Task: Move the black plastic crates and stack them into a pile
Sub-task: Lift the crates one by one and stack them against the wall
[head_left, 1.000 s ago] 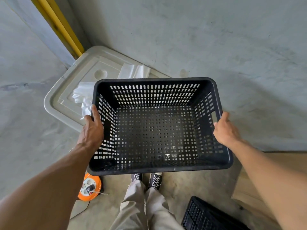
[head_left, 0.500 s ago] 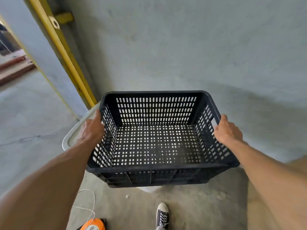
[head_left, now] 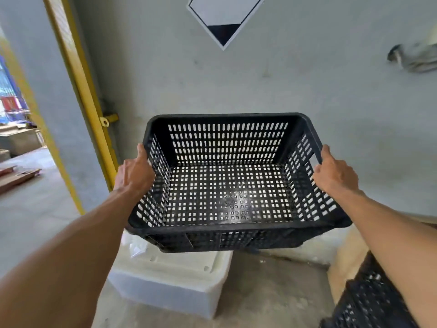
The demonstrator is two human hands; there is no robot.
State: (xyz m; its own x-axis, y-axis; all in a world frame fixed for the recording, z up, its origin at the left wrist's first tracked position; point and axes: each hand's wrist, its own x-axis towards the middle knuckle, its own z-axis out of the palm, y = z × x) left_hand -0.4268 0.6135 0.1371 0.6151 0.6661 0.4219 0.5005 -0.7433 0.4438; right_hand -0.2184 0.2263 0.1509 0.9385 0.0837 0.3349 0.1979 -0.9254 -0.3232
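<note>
I hold an empty black perforated plastic crate (head_left: 227, 185) level in the air in front of me, its open side up. My left hand (head_left: 134, 174) grips the crate's left rim and my right hand (head_left: 333, 176) grips its right rim. A second black crate (head_left: 369, 301) shows partly at the bottom right corner, low down, half hidden by my right forearm.
A white lidded plastic bin (head_left: 170, 280) stands on the concrete floor right under the held crate. A grey wall (head_left: 236, 86) with a diamond sign (head_left: 223, 20) is close ahead. A yellow door frame (head_left: 80, 91) and an open doorway are on the left. A tan box (head_left: 347, 261) sits at right.
The crate has come up from low over the floor to chest height. My view has tilted up from my feet to the wall; both hands keep their grip.
</note>
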